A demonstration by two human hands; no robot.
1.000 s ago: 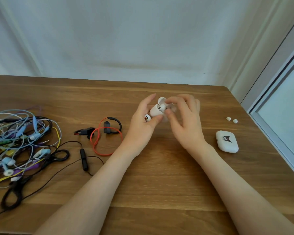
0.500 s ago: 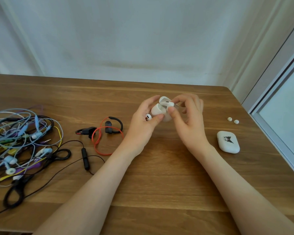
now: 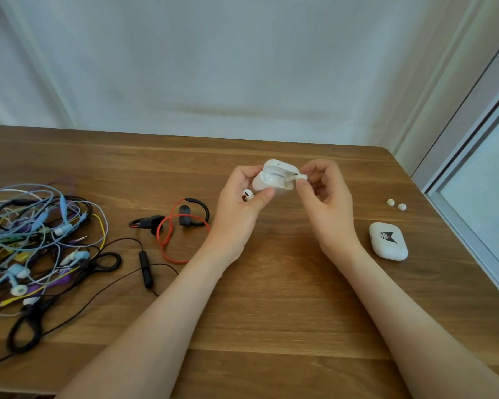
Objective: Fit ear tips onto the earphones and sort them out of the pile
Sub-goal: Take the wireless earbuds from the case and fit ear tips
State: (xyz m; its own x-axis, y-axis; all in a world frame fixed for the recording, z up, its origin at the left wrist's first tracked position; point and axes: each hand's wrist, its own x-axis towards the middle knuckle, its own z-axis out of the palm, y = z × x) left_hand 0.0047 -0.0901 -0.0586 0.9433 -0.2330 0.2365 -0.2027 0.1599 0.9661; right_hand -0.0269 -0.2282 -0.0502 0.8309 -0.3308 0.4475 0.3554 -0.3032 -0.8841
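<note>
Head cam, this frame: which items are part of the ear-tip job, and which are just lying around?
In the job:
left hand holding open white case and spare earbud
right hand pinching white earbud
loose ear tips
tangled earphone pile

Lying about, untouched:
printed closed case
red-black neckband earphones
black remote cable

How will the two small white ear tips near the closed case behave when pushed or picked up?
The ear tips look tiny and rounded, so probably very light and apt to roll if pushed. Loose on the smooth table, they may skid; pinching seems safer.
</note>
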